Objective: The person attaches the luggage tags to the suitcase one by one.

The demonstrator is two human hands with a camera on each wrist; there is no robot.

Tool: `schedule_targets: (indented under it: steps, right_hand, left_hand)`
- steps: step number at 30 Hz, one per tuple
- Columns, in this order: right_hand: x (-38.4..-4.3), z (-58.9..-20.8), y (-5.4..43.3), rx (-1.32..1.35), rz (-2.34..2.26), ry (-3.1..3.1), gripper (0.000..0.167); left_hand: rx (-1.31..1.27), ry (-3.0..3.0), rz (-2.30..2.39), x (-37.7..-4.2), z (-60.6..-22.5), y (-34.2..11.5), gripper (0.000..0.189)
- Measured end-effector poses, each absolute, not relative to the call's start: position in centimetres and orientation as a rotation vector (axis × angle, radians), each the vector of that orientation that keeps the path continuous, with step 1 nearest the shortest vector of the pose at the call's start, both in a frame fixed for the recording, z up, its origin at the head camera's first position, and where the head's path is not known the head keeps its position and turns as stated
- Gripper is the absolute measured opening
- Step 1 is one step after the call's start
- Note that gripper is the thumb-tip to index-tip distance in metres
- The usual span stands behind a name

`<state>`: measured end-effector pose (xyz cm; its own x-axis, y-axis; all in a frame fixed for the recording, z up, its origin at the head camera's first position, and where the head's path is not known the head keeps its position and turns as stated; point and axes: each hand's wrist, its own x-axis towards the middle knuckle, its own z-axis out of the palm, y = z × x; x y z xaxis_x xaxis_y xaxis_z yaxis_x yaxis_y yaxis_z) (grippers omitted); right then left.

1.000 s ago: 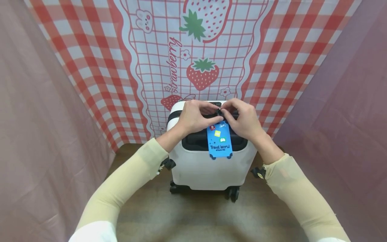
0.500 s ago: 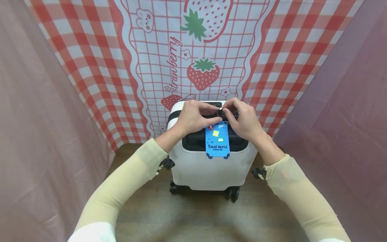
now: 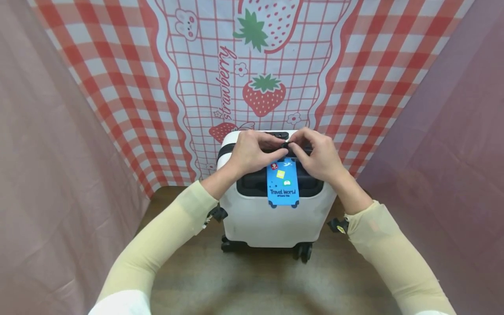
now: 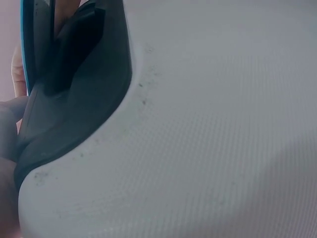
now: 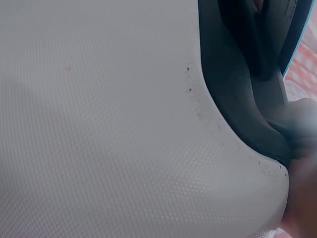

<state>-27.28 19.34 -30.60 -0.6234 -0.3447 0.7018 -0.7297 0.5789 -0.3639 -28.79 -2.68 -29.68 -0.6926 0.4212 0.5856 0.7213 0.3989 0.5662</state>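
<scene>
A blue luggage tag (image 3: pixel 283 183) printed "Travel World" hangs in front of the black handle area of a white suitcase (image 3: pixel 271 223). At its upper end, the right hand (image 3: pixel 318 154) pinches a small dark strap (image 3: pixel 285 145) between thumb and index finger. Coming from the other side, the left hand (image 3: pixel 252 153) holds the strap area with its curved fingers and thumb, the thumb tip just above the tag. Fingertips of both hands nearly meet and hide most of the strap. Both wrist views mostly show the suitcase shell (image 4: pixel 208 99) and black handle recess (image 5: pixel 233 94).
The suitcase stands upright on its black wheels (image 3: pixel 304 252) on a brown wooden surface (image 3: pixel 236 280). Behind it hangs a red-checked strawberry cloth (image 3: pixel 264 94). Pinkish fabric (image 3: pixel 67 175) drapes the left side, with more on the right.
The tag has swung slightly left. A small bright spot between the fingertips half a second ago now shows dark. Both hands stay almost in place.
</scene>
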Motion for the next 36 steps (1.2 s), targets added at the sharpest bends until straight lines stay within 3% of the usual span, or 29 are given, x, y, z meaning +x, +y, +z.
schedule_targets:
  steps: [36]
  right_hand:
    - [-27.04,-30.75,19.35,0.975,0.838,-2.228,0.013]
  left_hand:
    - [-0.901,-2.356,-1.227,-28.59,-29.50,-2.71,0.018]
